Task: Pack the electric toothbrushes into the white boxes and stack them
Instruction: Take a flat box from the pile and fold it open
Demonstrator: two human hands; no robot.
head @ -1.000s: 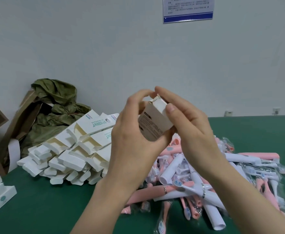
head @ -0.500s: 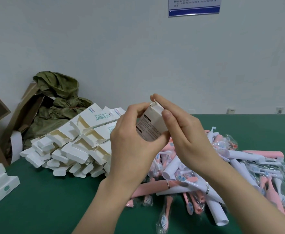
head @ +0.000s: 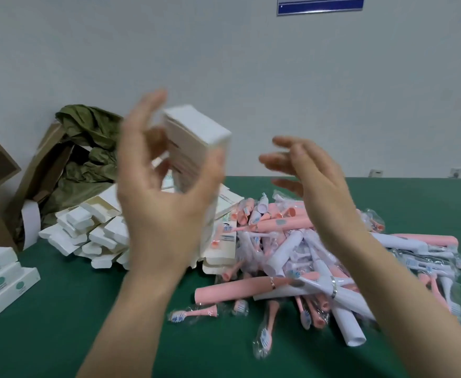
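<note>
The left hand (head: 166,203) is gripping the white box (head: 196,140) between thumb and fingers and is holding it up above the table, one end facing the camera. The right hand (head: 316,175), which half a second ago was pressing on this end together with the left, is now standing apart from the box, with fingers loose and holding nothing. Probably the closing is finished and the box is ready for stacking, but the picture is blurred, so the flap is not clear. The stack of packed boxes (head: 2,271) is lying at the left edge of the green table (head: 60,336). The heap of empty open boxes (head: 87,233) is lying between the raised box and this stack. The loose toothbrushes (head: 292,241) are lying in a pile below the right hand.
</note>
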